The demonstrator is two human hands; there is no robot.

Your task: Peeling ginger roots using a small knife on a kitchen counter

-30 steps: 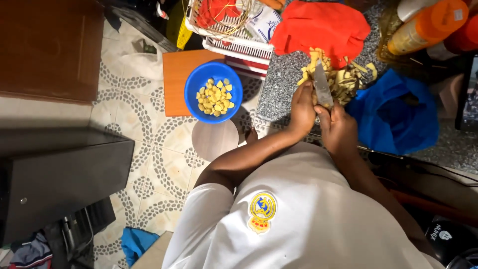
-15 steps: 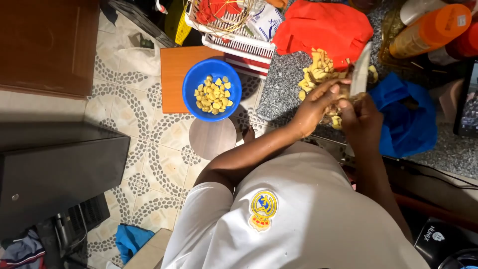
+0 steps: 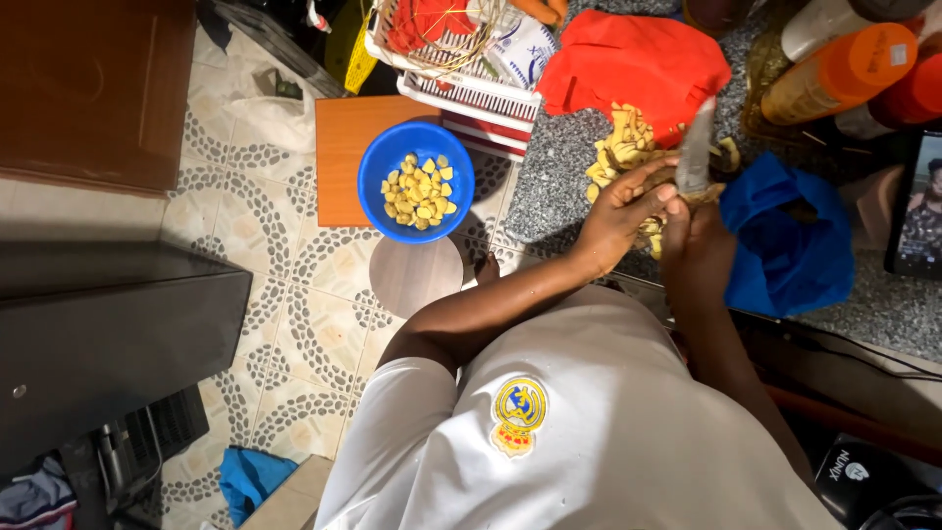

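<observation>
My left hand (image 3: 623,208) grips a knobbly yellow-brown root piece (image 3: 655,185) over the speckled grey counter (image 3: 549,186). My right hand (image 3: 695,240) is closed on a knife, and its grey blade (image 3: 697,147) points up and away, right against the piece. Both hands touch each other. Just beyond them lies a pile of pale yellow root pieces (image 3: 618,142). A blue bowl (image 3: 385,157) with several cut yellow chunks stands to the left, lower down, on an orange board (image 3: 339,147).
A red cloth (image 3: 638,59) lies behind the pile, a blue plastic bag (image 3: 790,236) to the right. Orange bottles (image 3: 834,74) and a lit screen (image 3: 917,206) stand far right. A white basket (image 3: 461,83), a round stool (image 3: 417,277) and a dark cabinet (image 3: 108,344) are on the left.
Both hands stay together at the counter. The knife blade has tilted from left of the hands to upright above the right hand, and the left hand has turned the root piece.
</observation>
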